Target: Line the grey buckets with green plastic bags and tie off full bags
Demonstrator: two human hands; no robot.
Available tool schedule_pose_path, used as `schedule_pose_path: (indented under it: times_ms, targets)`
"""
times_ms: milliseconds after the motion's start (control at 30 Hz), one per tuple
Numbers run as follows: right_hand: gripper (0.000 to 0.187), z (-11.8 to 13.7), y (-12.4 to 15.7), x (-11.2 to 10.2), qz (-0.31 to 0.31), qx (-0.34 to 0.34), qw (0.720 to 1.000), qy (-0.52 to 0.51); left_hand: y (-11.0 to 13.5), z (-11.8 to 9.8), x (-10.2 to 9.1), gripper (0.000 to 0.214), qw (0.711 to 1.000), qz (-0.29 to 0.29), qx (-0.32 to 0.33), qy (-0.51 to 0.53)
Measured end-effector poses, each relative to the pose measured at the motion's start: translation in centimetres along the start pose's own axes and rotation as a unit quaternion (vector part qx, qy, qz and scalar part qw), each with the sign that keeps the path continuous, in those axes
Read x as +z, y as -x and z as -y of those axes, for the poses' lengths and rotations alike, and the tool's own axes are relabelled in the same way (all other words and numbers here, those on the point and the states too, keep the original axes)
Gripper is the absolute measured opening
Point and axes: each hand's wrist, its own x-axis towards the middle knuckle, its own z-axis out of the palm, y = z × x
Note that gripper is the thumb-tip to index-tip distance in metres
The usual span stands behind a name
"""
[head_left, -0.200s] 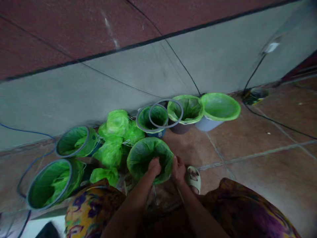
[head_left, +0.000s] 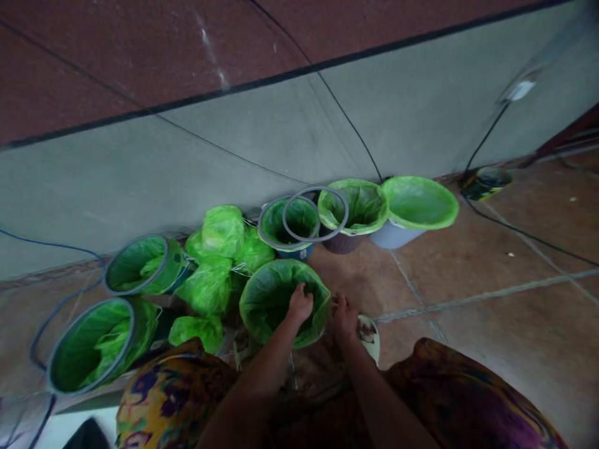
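Nearest the camera, a patterned dress (head_left: 178, 399) is covering the person's knees, and both forearms are reaching out from it to a bin (head_left: 262, 324) standing on the floor (head_left: 468, 280). The left hand (head_left: 300, 304) is dipping inside the rim, its grip closed on the green liner (head_left: 269, 293) – fingers curled over the plastic. The right hand (head_left: 344, 313) is sitting at the rim's outer side, its grip pinching the liner's edge, with a sandal (head_left: 370, 333) just beside it. To the left, two more lined bins (head_left: 93, 343) are lying tilted, and a heap of green bags (head_left: 219, 249) is resting between them and the held bin. Farther off, three lined bins (head_left: 358, 206) are standing along the wall (head_left: 234, 156) – a grey ring (head_left: 347, 215) is lying across two of them. Dark cables (head_left: 350, 134) are running down the wall.
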Motion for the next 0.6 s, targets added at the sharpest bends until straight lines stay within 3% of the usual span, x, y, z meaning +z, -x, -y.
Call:
schedule_pose_path:
  times_ms: [167,333,433,600]
  targets:
    - [0.045,1.1,-1.1,0.5,0.024,-0.026,0.999,-0.013,-1.7,-1.7,1.2,0.025,1.0,0.014,0.002,0.002]
    - [0.04,2.1,-0.4,1.4,0.087,-0.039,0.995,-0.025,-2.6,-1.4,1.0,0.025,0.999,0.035,0.0,-0.031]
    - [0.039,2.5,0.5,1.9,0.085,-0.073,0.99,0.088,-2.8,-1.0,0.4,0.027,0.997,0.042,-0.003,-0.06]
    - [0.037,2.4,0.8,2.3,0.096,-0.086,0.95,0.285,-2.6,-1.3,-0.7,0.029,0.995,0.037,0.005,-0.092]
